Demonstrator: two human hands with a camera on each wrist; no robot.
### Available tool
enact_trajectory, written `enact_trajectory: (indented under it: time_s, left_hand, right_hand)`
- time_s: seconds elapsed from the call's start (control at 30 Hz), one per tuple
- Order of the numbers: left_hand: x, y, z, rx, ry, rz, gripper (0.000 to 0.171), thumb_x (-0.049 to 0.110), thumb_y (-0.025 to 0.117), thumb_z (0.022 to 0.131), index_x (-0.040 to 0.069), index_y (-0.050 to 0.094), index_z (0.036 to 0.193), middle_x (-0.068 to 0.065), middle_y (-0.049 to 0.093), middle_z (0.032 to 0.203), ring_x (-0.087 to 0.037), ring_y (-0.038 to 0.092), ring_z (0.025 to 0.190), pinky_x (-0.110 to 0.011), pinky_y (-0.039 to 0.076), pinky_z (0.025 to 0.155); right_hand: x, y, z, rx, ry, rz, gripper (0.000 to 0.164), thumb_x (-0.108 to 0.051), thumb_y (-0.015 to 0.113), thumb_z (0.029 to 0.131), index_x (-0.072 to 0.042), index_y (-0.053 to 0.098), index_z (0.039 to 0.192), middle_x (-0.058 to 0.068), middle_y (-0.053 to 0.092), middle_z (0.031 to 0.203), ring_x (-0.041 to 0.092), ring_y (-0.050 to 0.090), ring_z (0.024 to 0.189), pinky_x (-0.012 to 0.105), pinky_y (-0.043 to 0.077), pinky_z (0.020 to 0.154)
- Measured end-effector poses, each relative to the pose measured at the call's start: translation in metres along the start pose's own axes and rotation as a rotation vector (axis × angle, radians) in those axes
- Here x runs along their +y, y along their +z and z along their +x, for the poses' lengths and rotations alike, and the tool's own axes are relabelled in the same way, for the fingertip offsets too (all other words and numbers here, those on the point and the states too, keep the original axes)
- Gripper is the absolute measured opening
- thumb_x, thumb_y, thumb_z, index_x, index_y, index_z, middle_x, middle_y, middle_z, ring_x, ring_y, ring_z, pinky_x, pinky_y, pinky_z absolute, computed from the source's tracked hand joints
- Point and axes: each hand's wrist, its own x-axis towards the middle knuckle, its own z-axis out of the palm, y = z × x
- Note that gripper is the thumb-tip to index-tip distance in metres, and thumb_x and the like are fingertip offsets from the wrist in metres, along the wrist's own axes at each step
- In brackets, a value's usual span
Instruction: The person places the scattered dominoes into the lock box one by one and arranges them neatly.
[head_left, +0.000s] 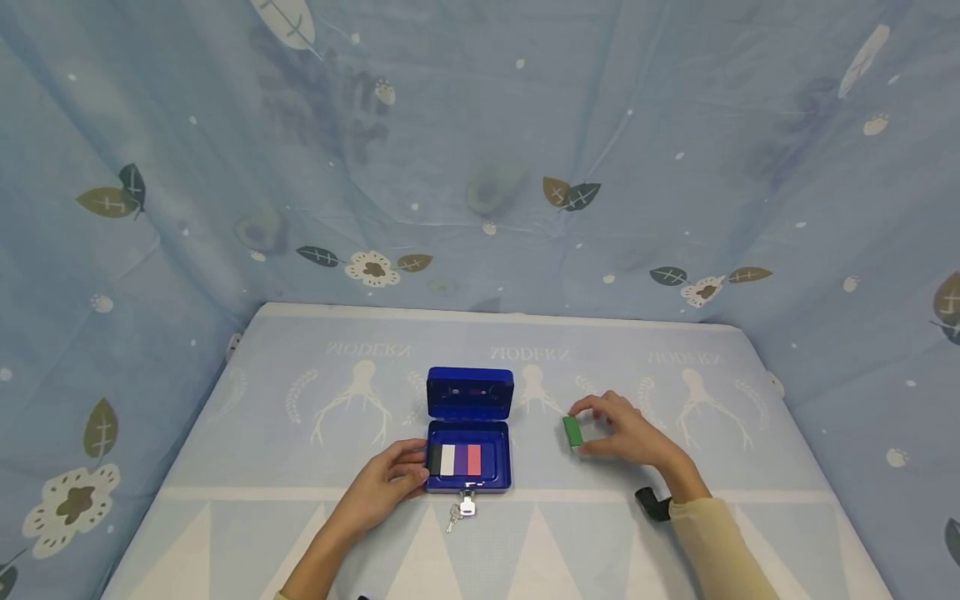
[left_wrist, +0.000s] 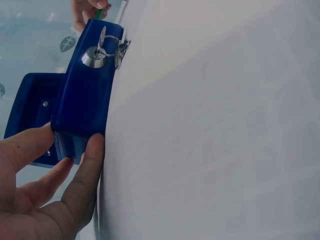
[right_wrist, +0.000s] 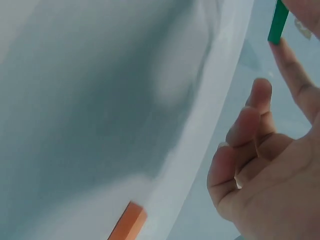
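An open blue cash box (head_left: 493, 485) stands on the table with its lid (head_left: 471, 408) raised. Black, white, purple and pink blocks (head_left: 461, 460) lie side by side in its tray. My left hand (head_left: 386, 486) grips the box's left end, thumb and fingertips against its wall (left_wrist: 82, 100). Keys on a ring (head_left: 454, 515) hang from the front lock (left_wrist: 94, 57). To the right of the box, my right hand (head_left: 618, 429) pinches a green block (head_left: 572, 431) by its two ends, between thumb and index finger. The other fingers of that hand are bent and hold nothing.
An orange block (right_wrist: 127, 222) lies on the table in the right wrist view. A black curved object (head_left: 654, 504) is beside the right wrist. The patterned tabletop (head_left: 247, 450) ends at a blue printed curtain (head_left: 480, 150) behind and at both sides.
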Motion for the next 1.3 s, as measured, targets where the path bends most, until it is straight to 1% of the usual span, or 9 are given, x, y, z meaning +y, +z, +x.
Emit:
enact_trajectory:
  time_s: [0.2, 0.53, 0.7, 1.0, 1.17, 1.3]
  left_hand:
    - [0.000, 0.000, 0.000, 0.001, -0.001, 0.002, 0.050, 0.006, 0.068, 0.095, -0.006, 0.048, 0.140, -0.023, 0.057, 0.128, -0.034, 0.060, 0.115, -0.032, 0.060, 0.084]
    - [-0.002, -0.001, 0.001, 0.002, 0.000, 0.039, 0.050, 0.011, 0.069, 0.095, -0.003, 0.051, 0.139, -0.021, 0.058, 0.126, -0.032, 0.060, 0.114, -0.030, 0.059, 0.084]
    - [-0.003, -0.001, 0.001, -0.006, 0.012, 0.039, 0.049, 0.009, 0.068, 0.096, -0.005, 0.050, 0.139, -0.022, 0.058, 0.126, -0.033, 0.060, 0.114, -0.031, 0.060, 0.084]
    - [-0.002, -0.001, 0.002, 0.008, -0.011, 0.029, 0.050, 0.010, 0.069, 0.095, -0.003, 0.050, 0.140, -0.020, 0.058, 0.126, -0.031, 0.061, 0.113, -0.030, 0.060, 0.084]
    - [-0.002, -0.001, 0.002, -0.001, -0.003, 0.035, 0.049, 0.009, 0.069, 0.096, -0.003, 0.050, 0.140, -0.021, 0.058, 0.127, -0.031, 0.060, 0.113, -0.030, 0.060, 0.084]
    - [-0.003, -0.001, 0.001, -0.008, 0.006, 0.037, 0.050, 0.010, 0.069, 0.096, -0.004, 0.050, 0.140, -0.022, 0.057, 0.127, -0.032, 0.061, 0.113, -0.031, 0.060, 0.084]
  right_hand:
    - [-0.012, 0.010, -0.002, 0.023, 0.031, -0.010, 0.047, -0.027, 0.087, 0.078, -0.025, 0.064, 0.120, 0.011, 0.052, 0.099, 0.030, 0.045, 0.091, 0.035, 0.037, 0.072]
    - [-0.031, 0.028, -0.002, 0.053, 0.009, 0.014, 0.048, -0.030, 0.086, 0.080, -0.025, 0.064, 0.121, 0.010, 0.053, 0.098, 0.031, 0.047, 0.092, 0.036, 0.039, 0.074]
    - [-0.038, 0.035, 0.001, 0.056, 0.002, 0.012, 0.049, -0.031, 0.086, 0.079, -0.027, 0.063, 0.122, 0.009, 0.054, 0.098, 0.029, 0.047, 0.092, 0.036, 0.037, 0.075]
    - [-0.052, 0.053, 0.011, 0.049, -0.005, 0.008, 0.049, -0.035, 0.087, 0.078, -0.032, 0.063, 0.121, 0.007, 0.054, 0.099, 0.027, 0.048, 0.094, 0.037, 0.033, 0.076]
    - [-0.058, 0.063, 0.017, 0.043, -0.021, 0.011, 0.049, -0.034, 0.087, 0.077, -0.031, 0.064, 0.121, 0.008, 0.054, 0.098, 0.027, 0.048, 0.093, 0.037, 0.032, 0.074]
    - [-0.062, 0.071, 0.020, 0.042, -0.012, 0.018, 0.049, -0.033, 0.088, 0.077, -0.030, 0.064, 0.120, 0.007, 0.054, 0.098, 0.026, 0.048, 0.094, 0.038, 0.031, 0.074]
